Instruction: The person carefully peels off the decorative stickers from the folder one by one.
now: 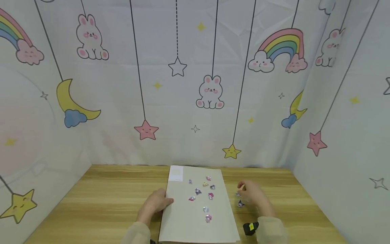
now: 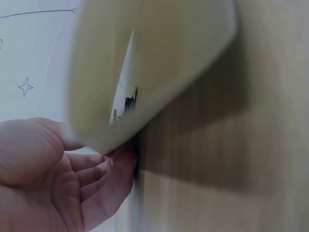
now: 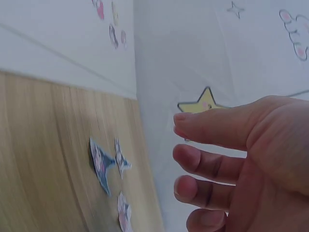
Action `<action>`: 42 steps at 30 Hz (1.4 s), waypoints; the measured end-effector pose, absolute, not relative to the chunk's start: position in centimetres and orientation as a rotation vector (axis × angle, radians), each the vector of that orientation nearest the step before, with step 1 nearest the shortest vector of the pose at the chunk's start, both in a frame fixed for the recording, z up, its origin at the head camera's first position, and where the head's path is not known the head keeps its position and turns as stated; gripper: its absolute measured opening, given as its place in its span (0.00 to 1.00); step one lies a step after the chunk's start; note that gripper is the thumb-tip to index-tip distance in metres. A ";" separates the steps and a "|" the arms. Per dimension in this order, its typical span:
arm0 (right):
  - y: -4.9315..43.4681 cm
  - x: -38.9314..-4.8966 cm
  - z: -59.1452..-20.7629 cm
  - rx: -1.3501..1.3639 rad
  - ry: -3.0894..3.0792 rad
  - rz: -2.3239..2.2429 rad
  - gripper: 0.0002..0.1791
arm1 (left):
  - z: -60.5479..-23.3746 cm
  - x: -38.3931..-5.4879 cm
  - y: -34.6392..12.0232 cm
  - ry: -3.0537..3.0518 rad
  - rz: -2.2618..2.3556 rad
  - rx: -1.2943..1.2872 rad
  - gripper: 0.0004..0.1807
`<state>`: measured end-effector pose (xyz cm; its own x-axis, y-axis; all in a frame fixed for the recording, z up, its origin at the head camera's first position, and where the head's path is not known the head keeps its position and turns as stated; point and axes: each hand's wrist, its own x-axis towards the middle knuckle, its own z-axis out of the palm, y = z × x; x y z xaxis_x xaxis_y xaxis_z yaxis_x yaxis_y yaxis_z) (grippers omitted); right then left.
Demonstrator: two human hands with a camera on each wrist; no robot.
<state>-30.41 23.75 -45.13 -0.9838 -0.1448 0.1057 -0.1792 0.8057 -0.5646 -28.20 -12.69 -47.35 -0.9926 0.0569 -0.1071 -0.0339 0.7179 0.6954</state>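
A cream folder [image 1: 182,220] lies on the table with several small cartoon cut-outs [image 1: 198,191] scattered over its cover. My left hand [image 1: 156,202] grips its left edge, thumb on top. In the left wrist view, the left hand [image 2: 72,179] has the folder's edge [image 2: 104,142] between thumb and fingers, and a dark clip-like part [image 2: 129,102] shows inside the gap. To the folder's right, my right hand [image 1: 253,195] hovers over loose cut-outs [image 1: 240,203]. In the right wrist view, the right hand [image 3: 241,154] has loosely bent fingers with nothing between them; cut-outs [image 3: 100,166] lie on the wood beside it.
The wooden table [image 1: 115,203] runs back to a white curtain [image 1: 182,142] printed with stars, bunnies and rainbows, which also encloses both sides. A white label [image 1: 175,173] sits at the folder's top left corner. A black device [image 1: 250,228] sits by the right sleeve.
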 end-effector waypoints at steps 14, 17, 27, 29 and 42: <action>17.2 -29.4 -45.4 0.692 -2.986 0.804 0.07 | -47.3 -28.1 -12.7 2.784 1.157 0.037 0.13; 16.1 -29.4 -45.8 0.745 -2.985 0.772 0.07 | -47.3 -28.1 -12.7 2.785 1.159 0.039 0.13; 13.6 -28.6 -46.5 0.832 -3.010 0.623 0.05 | -47.1 -28.0 -12.8 2.787 1.143 0.042 0.12; 13.4 -28.5 -46.5 0.822 -3.029 0.624 0.04 | -47.1 -28.0 -12.7 2.789 1.134 0.039 0.12; 12.8 -28.2 -46.8 0.756 -3.096 0.669 0.07 | -47.3 -28.2 -12.7 2.801 1.123 0.040 0.12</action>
